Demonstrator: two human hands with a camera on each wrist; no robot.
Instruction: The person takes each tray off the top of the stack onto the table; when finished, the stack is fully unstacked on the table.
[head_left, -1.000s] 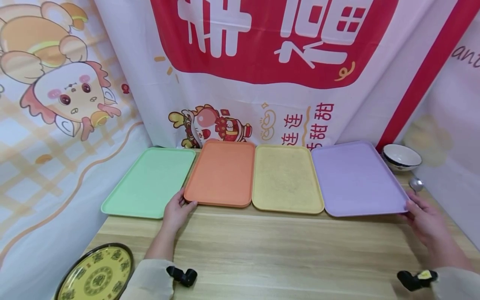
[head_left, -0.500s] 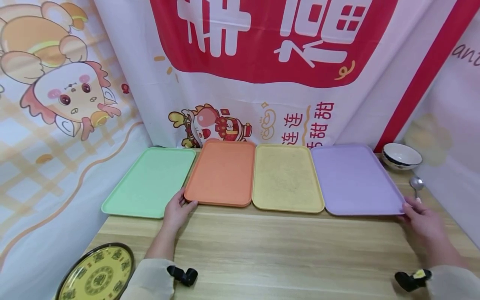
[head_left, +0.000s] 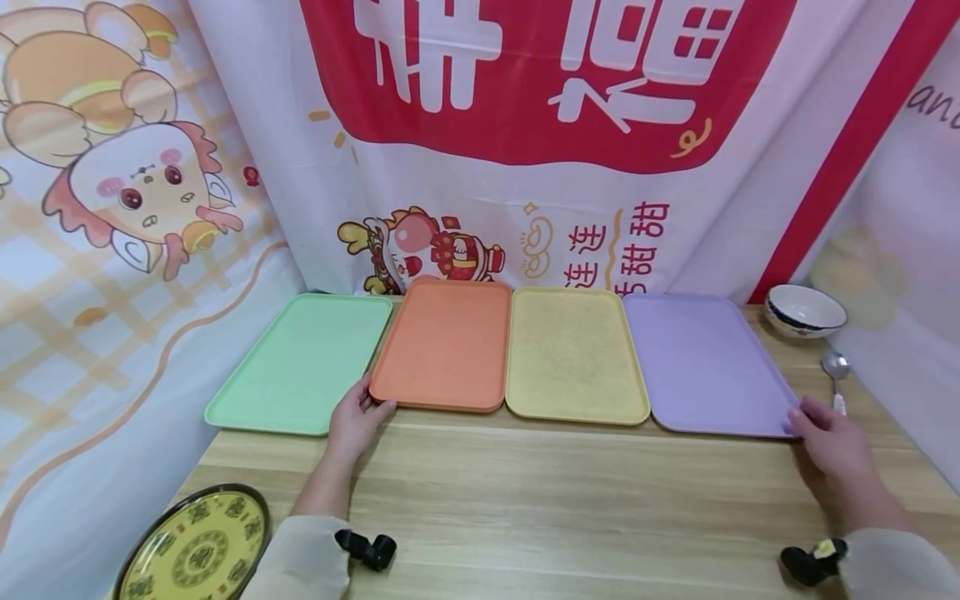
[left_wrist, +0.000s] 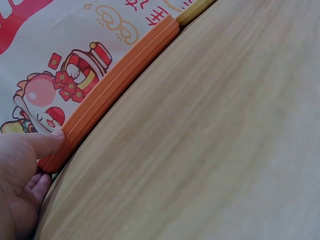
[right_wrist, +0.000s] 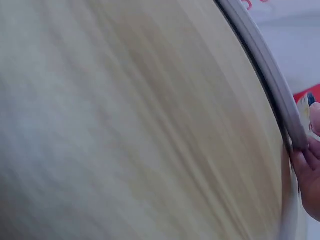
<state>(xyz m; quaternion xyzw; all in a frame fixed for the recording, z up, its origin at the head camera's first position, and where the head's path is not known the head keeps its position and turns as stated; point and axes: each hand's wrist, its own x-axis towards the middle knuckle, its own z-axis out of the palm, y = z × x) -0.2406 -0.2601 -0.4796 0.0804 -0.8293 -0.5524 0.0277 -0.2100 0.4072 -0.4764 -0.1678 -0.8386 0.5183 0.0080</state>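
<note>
Four trays stand side by side in the head view: green [head_left: 300,362], orange [head_left: 442,343], yellow [head_left: 576,354] and purple [head_left: 705,362]. My left hand [head_left: 356,421] holds the front left corner of the orange tray. In the left wrist view its thumb [left_wrist: 47,142] lies against the tray's front wall, with other fingers below the corner. At the purple tray's front right corner is my right hand [head_left: 832,437], fingers around the edge. The right wrist view shows those fingers [right_wrist: 302,167] at the corner, with a dark gap under the tray's rim.
White bowls [head_left: 804,312] stand at the back right, with a spoon [head_left: 836,375] in front of them. A yellow patterned plate [head_left: 198,558] lies at the front left. Printed cloth [head_left: 480,200] hangs behind the trays on the wooden table [head_left: 570,517].
The purple tray has come down and shifted left against the yellow tray, my right hand moving left with it. The spoon's handle now shows. My left hand stays put.
</note>
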